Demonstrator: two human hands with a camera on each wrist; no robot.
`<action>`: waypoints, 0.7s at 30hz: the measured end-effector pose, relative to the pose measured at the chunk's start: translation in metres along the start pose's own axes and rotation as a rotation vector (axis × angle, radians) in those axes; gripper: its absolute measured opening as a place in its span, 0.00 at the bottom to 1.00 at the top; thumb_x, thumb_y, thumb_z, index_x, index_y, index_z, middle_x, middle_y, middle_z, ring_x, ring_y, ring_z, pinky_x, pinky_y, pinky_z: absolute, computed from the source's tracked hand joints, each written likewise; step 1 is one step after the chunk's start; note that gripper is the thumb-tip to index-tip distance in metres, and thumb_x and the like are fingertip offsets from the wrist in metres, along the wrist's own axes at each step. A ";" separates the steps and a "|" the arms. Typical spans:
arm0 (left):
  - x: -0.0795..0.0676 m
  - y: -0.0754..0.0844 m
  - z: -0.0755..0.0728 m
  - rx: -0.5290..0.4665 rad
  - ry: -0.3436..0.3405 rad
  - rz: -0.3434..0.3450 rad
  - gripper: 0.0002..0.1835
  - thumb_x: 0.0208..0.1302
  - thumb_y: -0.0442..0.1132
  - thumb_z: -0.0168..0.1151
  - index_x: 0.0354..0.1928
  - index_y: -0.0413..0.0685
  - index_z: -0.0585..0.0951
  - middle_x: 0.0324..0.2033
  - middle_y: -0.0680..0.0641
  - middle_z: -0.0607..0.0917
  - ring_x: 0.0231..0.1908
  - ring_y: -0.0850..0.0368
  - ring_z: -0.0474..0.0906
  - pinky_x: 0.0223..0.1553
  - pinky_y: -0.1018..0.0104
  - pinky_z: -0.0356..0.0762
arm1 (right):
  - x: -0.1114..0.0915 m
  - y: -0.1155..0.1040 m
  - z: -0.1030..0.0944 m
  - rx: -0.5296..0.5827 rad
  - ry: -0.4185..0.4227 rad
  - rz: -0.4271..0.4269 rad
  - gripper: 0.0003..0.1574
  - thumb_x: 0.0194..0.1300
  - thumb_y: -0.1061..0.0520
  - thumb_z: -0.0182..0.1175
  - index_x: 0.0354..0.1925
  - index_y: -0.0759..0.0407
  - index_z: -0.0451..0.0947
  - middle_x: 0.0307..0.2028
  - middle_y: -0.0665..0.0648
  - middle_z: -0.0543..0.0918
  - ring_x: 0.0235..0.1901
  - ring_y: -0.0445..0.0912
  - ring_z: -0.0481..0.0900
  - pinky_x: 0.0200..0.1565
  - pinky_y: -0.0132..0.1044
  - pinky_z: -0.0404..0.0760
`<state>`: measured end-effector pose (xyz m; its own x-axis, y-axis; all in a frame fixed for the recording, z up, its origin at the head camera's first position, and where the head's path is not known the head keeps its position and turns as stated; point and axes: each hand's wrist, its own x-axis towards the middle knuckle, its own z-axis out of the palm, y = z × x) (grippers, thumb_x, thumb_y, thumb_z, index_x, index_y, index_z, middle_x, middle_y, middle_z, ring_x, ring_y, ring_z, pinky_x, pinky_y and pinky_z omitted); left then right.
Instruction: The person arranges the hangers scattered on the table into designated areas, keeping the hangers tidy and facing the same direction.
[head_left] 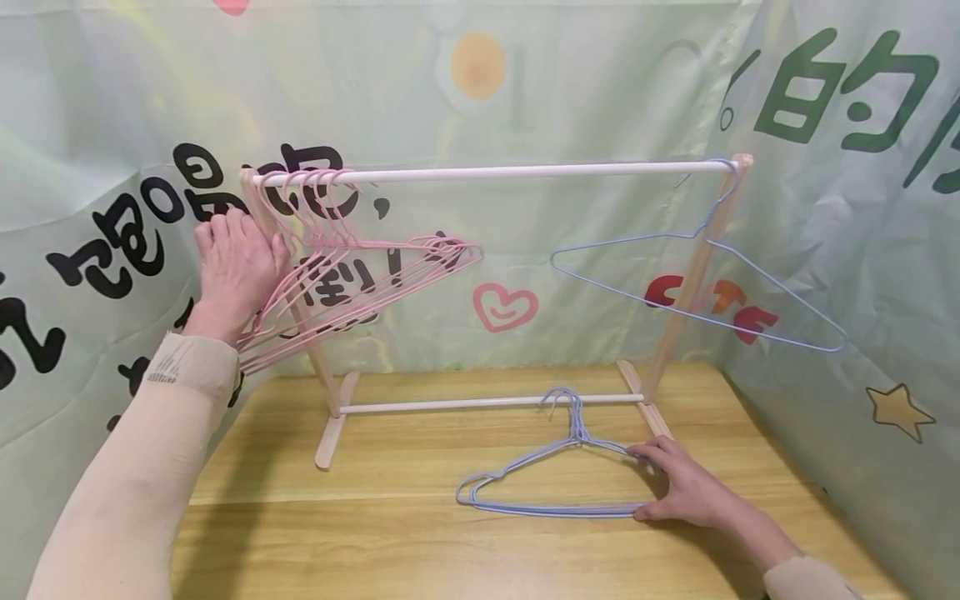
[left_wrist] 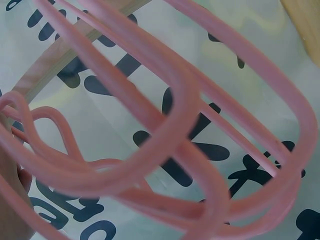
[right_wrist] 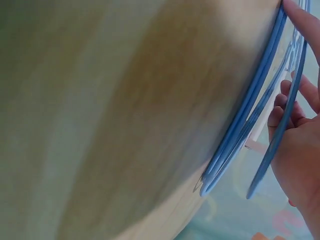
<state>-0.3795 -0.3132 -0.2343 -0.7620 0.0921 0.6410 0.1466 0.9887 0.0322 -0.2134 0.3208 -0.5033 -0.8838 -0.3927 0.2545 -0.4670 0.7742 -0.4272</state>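
My left hand (head_left: 240, 271) is at the left post (head_left: 318, 358) of a clothes rack and seems to grip it; its fingertips are hidden. Beside it, several pink hangers (head_left: 405, 244) hang from the rack's white rod, and their wires (left_wrist: 290, 125) fill the left wrist view. On the table, my right hand (head_left: 686, 483) grips the right end of a few stacked blue hangers (head_left: 517, 508), fingers at the upper arm and thumb by the bottom bar. In the right wrist view, one blue wire (right_wrist: 280, 135) stands apart from the stack, against the palm.
A single blue hanger (head_left: 637, 287) hangs at the right end of the top rod (head_left: 495, 172). The rack's lower bar (head_left: 450, 405) and wooden feet stand on the wooden table (head_left: 390, 550). Printed cloth (head_left: 420, 92) hangs behind and at both sides.
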 end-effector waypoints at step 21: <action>0.000 0.000 0.002 -0.007 0.007 -0.003 0.26 0.78 0.48 0.38 0.39 0.25 0.66 0.39 0.30 0.63 0.44 0.29 0.57 0.55 0.36 0.49 | 0.012 -0.025 -0.038 -0.158 0.332 -0.156 0.62 0.28 0.48 0.90 0.64 0.61 0.79 0.52 0.58 0.78 0.46 0.48 0.77 0.41 0.44 0.81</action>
<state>-0.3803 -0.3126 -0.2357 -0.7579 0.0887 0.6463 0.1493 0.9880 0.0394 -0.2113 0.3158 -0.4567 -0.7331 -0.3495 0.5835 -0.5614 0.7952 -0.2290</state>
